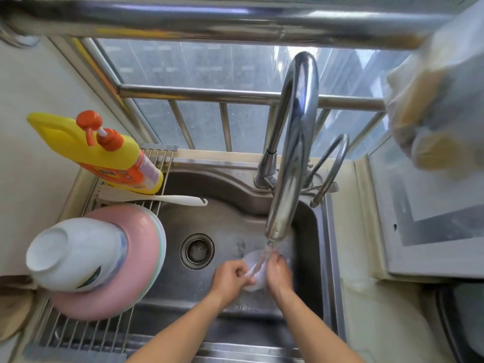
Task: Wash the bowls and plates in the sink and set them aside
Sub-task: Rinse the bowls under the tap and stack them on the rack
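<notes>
Small white dish (253, 260): held over the right half of the stainless steel sink (230, 224), under the tap stream; blurred, exact shape not clear.
Left hand (230, 277): fingers curled on the dish's left edge, grasping it.
Right hand (278, 273): cupped against the dish's right side, wet; grip blurred, fingers appear wrapped round it.
Tall chrome gooseneck faucet (296, 142): rises from the sink's back rim, spout ends just above the hands, water running.
Round metal drain (197, 250): in the sink floor, left of the hands.
Wire roll-up drying rack (78, 328): spans the sink's left side.
Pink plastic plates (146, 247): stacked upside down on the rack, near its middle.
White ceramic bowl (76, 254): upside down on top of the pink stack, foot ring up.
Yellow dish-soap bottle with orange pump (104, 150): stands at the rack's back end.
White plastic spatula (167, 198): lies across the rack between bottle and plates, its hooked handle end reaching over the basin.
Small second chrome tap (331, 166): at the sink's back right corner.
</notes>
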`<state>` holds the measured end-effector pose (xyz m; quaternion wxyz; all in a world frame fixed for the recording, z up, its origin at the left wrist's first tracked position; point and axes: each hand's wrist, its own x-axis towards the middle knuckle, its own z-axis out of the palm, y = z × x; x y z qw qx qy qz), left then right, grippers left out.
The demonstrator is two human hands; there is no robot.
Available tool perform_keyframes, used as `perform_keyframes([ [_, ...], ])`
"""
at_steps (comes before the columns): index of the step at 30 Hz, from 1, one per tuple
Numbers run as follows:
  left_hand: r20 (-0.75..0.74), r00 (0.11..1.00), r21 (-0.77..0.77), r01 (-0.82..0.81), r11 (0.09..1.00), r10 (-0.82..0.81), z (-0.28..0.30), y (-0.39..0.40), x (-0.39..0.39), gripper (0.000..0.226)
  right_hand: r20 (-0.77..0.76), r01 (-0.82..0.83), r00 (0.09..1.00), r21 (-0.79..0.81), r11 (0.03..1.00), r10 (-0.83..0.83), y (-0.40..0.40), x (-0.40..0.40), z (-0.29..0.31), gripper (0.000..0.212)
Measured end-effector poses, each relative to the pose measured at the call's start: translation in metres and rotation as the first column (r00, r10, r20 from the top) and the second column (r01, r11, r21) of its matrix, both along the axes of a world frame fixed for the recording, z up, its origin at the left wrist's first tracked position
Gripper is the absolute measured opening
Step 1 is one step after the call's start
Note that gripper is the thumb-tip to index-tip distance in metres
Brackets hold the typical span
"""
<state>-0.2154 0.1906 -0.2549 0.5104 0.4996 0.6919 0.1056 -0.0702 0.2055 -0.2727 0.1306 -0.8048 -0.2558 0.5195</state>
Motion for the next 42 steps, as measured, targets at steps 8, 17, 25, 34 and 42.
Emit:
perform_keyframes([
  [8, 0.287, 0.944, -0.106, -0.139, 0.985, 0.164, 0.013, -0.002, -0.004, 0.026, -0.154, -0.017, 0.988, -0.052, 0.999, 0.009, 0.005, 0.005, 0.011, 0.054],
  [17, 0.374, 0.878, -0.2, -0.238, 0.951, 0.298, 0.015, -0.008, 0.0, 0.016, -0.024, -0.192, 0.981, 0.046, 0.98, 0.193, 0.005, 0.005, 0.02, 0.023],
  [25, 0.366, 0.917, -0.104, -0.13, 0.986, 0.159, 0.015, -0.005, 0.0, 0.019, 0.039, -0.241, 0.97, 0.005, 0.97, 0.241, -0.018, 0.021, 0.002, 0.023],
  [34, 0.159, 0.973, 0.228, 0.131, 0.965, -0.17, 0.029, -0.002, -0.011, 0.022, -0.247, 0.144, 0.961, 0.059, 0.988, -0.125, 0.004, 0.008, 0.047, 0.047],
  [42, -0.266, 0.608, 0.062, 0.785, 0.616, -0.748, 0.069, -0.001, -0.025, 0.059, -0.316, -0.195, 0.933, -0.035, 0.98, 0.174, 0.004, -0.003, 0.077, 0.03],
])
